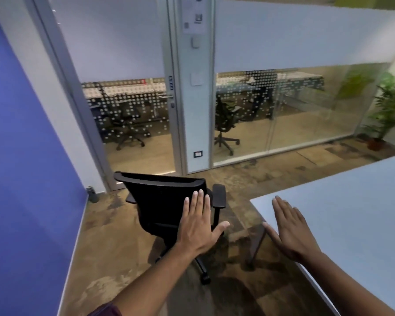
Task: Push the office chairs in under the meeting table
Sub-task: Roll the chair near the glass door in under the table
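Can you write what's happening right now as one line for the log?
chair: out from table, not pushed in | left hand: open, flat, at backrest | right hand: open, holding nothing, over table corner

Flat hands before black chair

You're facing a glass partition w/ a frosted band up top and a dotted strip at mid height. A glass door sits left of a white pillar carrying switches and a socket. Blue wall on your left. Floor is mottled brown carpet. Potted plant in the far right corner. Beyond the glass: desks, black chairs, lighter flooring.
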Motion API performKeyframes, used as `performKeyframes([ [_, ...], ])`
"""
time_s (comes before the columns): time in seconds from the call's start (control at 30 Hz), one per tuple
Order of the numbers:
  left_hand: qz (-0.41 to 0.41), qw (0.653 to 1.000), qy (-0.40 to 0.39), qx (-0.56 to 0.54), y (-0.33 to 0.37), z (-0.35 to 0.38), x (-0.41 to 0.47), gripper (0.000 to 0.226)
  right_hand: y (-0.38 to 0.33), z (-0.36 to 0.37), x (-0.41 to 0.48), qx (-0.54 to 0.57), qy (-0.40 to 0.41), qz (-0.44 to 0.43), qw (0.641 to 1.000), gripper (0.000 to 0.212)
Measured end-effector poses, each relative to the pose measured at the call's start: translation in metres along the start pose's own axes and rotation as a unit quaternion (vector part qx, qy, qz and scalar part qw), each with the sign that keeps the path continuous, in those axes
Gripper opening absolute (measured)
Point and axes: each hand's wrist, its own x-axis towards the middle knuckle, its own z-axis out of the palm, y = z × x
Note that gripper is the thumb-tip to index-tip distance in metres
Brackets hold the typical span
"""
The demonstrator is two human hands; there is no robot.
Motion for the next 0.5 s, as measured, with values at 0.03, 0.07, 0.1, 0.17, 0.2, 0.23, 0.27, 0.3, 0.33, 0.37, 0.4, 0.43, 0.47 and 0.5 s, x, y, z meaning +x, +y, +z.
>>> performKeyframes([
  [0.03, -0.013, 1.000, 0.002, 0.005, -0.015, 0.000, 0.000, 0.122, -0.010, 0.002, 0.014, 0.003, -0.001, -0.015, 1.000, 0.103],
  [0.07, -0.027, 1.000, 0.005, 0.009, -0.030, 0.000, 0.000, 0.121, -0.020, 0.006, 0.028, 0.005, 0.000, -0.030, 1.000, 0.102],
  [0.1, -0.041, 0.999, 0.008, 0.014, -0.046, -0.001, 0.000, 0.120, -0.029, 0.009, 0.043, 0.004, -0.001, -0.045, 0.999, 0.101],
  [0.17, -0.069, 0.997, 0.013, 0.028, -0.076, -0.002, 0.003, 0.118, -0.050, 0.014, 0.071, 0.001, -0.007, -0.073, 0.997, 0.102],
  [0.2, -0.080, 0.996, 0.015, 0.036, -0.091, -0.002, 0.006, 0.117, -0.059, 0.017, 0.084, 0.001, -0.008, -0.085, 0.996, 0.103],
  [0.23, -0.090, 0.995, 0.018, 0.043, -0.104, -0.003, 0.009, 0.116, -0.069, 0.020, 0.098, 0.003, -0.007, -0.096, 0.995, 0.104],
  [0.27, -0.098, 0.994, 0.023, 0.047, -0.117, -0.004, 0.014, 0.115, -0.078, 0.024, 0.112, 0.007, -0.006, -0.106, 0.994, 0.104],
  [0.3, -0.107, 0.993, 0.026, 0.051, -0.129, -0.005, 0.019, 0.114, -0.087, 0.026, 0.126, 0.010, -0.007, -0.116, 0.993, 0.105],
  [0.33, -0.116, 0.991, 0.028, 0.055, -0.140, -0.007, 0.025, 0.113, -0.096, 0.029, 0.141, 0.013, -0.008, -0.127, 0.992, 0.106],
  [0.37, -0.124, 0.990, 0.028, 0.057, -0.151, -0.009, 0.030, 0.112, -0.106, 0.030, 0.155, 0.016, -0.008, -0.139, 0.990, 0.107],
  [0.4, -0.132, 0.989, 0.027, 0.060, -0.160, -0.010, 0.036, 0.113, -0.115, 0.033, 0.169, 0.020, -0.008, -0.150, 0.988, 0.110],
  [0.43, -0.141, 0.988, 0.024, 0.064, -0.169, -0.012, 0.042, 0.113, -0.124, 0.035, 0.184, 0.024, -0.008, -0.161, 0.987, 0.112],
  [0.47, -0.150, 0.986, 0.021, 0.067, -0.177, -0.013, 0.048, 0.113, -0.134, 0.037, 0.198, 0.028, -0.010, -0.172, 0.985, 0.114],
  [0.5, -0.157, 0.985, 0.016, 0.071, -0.185, -0.014, 0.054, 0.113, -0.144, 0.039, 0.212, 0.031, -0.013, -0.182, 0.983, 0.114],
])
